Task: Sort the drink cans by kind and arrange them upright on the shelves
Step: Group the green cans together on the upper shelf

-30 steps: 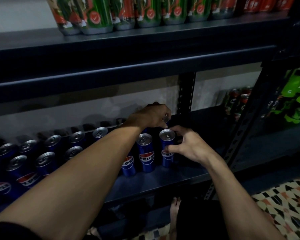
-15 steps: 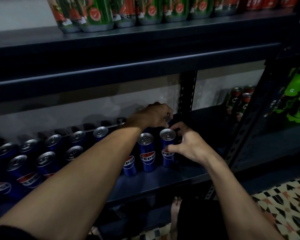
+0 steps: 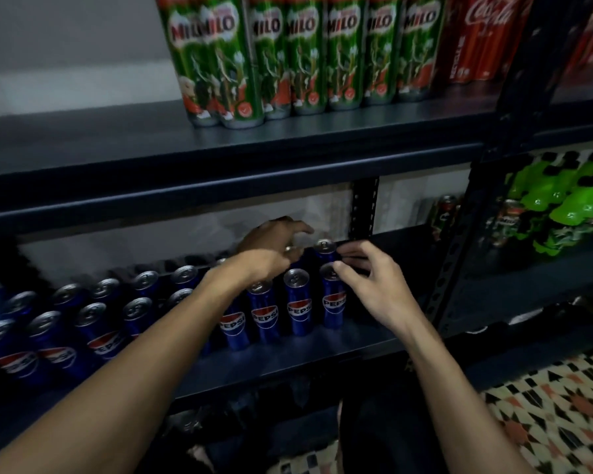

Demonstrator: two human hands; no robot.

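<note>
Blue Pepsi cans stand upright in rows on the dark middle shelf (image 3: 288,357). The front row ends at its right with a can (image 3: 334,304); behind it stands another Pepsi can (image 3: 324,247). My left hand (image 3: 274,244) hovers over the back row with its fingers spread and holds nothing. My right hand (image 3: 367,285) is just right of these two cans with loosely curled fingers; its thumb tip touches the front can's top rim and its index finger reaches toward the back can. Green Milo cans (image 3: 308,56) and red Coca-Cola cans (image 3: 476,39) stand on the upper shelf (image 3: 117,142).
A perforated black post (image 3: 363,206) rises behind the right end of the Pepsi rows. Bare shelf lies right of my right hand. Further right are dark cans (image 3: 445,213) and green bottles (image 3: 562,206) on a neighbouring rack. Patterned floor tiles (image 3: 545,405) show below right.
My left hand has let go of the back can and spread its fingers. My right hand has come off the front-right can's side and risen to its top. The view has tilted upward.
</note>
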